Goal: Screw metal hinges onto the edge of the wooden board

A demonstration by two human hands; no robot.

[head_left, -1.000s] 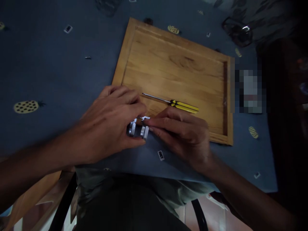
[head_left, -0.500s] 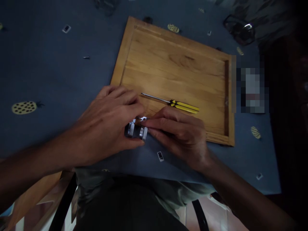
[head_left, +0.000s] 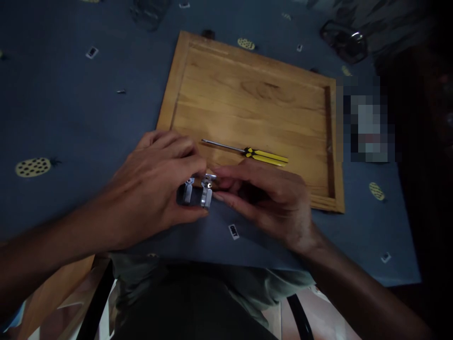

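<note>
My left hand (head_left: 159, 174) is closed around a small shiny metal fitting (head_left: 206, 192) with two upright parts; its fingers hide the far side. A screw head (head_left: 209, 185) shows on the fitting's right part. My right hand (head_left: 269, 198) is close at the right, thumb and index finger a little apart at the fitting's edge. Nothing shows between those fingertips; whether they touch the metal I cannot tell. Just beyond both hands, a screwdriver (head_left: 266, 157) with a yellow and black handle lies on the framed wooden panel (head_left: 212, 101).
A small screw (head_left: 121, 91) lies on the blue tablecloth (head_left: 71, 123), left of the panel. A glass object (head_left: 148, 12) stands at the far edge, and a dark, shiny object (head_left: 345, 42) lies at the far right. Beside the panel's right edge is a blurred-out item (head_left: 368, 123).
My right thumb and index finger have parted and drawn slightly right from the fitting, uncovering its screw head. My left hand keeps its hold. The whole view has shifted a little.
</note>
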